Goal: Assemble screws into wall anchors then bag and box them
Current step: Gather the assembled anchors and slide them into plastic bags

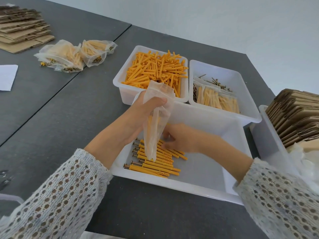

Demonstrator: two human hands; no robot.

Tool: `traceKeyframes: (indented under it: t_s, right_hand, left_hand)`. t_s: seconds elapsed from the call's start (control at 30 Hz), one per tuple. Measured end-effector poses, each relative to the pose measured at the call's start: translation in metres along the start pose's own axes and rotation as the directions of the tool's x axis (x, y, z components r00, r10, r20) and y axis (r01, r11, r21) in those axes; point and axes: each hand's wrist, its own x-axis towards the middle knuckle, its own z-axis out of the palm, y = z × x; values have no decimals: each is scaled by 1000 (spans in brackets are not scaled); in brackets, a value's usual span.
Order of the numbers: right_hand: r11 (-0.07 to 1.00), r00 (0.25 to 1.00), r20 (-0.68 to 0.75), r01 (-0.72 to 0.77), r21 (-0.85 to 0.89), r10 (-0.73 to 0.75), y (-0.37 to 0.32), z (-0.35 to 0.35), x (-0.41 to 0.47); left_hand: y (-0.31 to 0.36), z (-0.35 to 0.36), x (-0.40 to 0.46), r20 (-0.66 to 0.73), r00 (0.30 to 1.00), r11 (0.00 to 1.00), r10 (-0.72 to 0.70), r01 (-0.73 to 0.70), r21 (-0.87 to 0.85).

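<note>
Left hand (146,107) grips a clear plastic bag (154,125) near its mouth, fingers curled round it; bag hangs over the near white bin (203,188) with a few orange anchors inside, count unreadable through the film. Right hand (179,138) reaches in behind the bag onto the row of assembled anchors (155,163); its fingertips are hidden by the bag, so can't tell if it's pinching one, possibly just touching. Loose anchors fill the far-left bin (151,69). Far-right bin (226,87) holds screws and filled bags. Flat cardboard stack (296,116) cut off at right edge. Filled bags (74,55) on the table (69,104) upper left.
</note>
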Motion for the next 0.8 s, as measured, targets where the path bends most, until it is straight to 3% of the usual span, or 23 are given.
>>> traceKeyframes:
  t_s: [0.2, 0.3, 0.43, 0.6, 0.67, 0.73, 0.8]
  right_hand:
    - [971, 998, -53, 20, -237, -34, -8, 17, 7]
    - [967, 999, -16, 31, -254, -36, -5, 17, 7]
    - [997, 998, -25, 64, -33, -64, 12, 17, 3]
    - [959, 983, -183, 75, 274, -25, 38, 11, -6]
    - [855, 953, -292, 86, 511, 79, 47, -2, -9]
    - [668, 892, -395, 159, 727, 218, 53, -16, -13]
    - [471, 806, -486, 301, 829, 340, 55, -29, -18]
  left_hand:
    - [2, 3, -1, -14, 1000, 1000, 4, -4, 8]
    - [3, 4, -2, -11, 1000, 1000, 7, -7, -1]
    - [3, 3, -2, -7, 1000, 1000, 16, -16, 12]
    - [1, 1, 0, -4, 1000, 1000, 0, 0, 27]
    - [0, 1, 1, -1, 1000, 999, -4, 4, 45]
    - [-1, 1, 1, 7, 1000, 996, -26, 25, 88]
    - [-4, 1, 2, 41, 997, 989, -61, 55, 138]
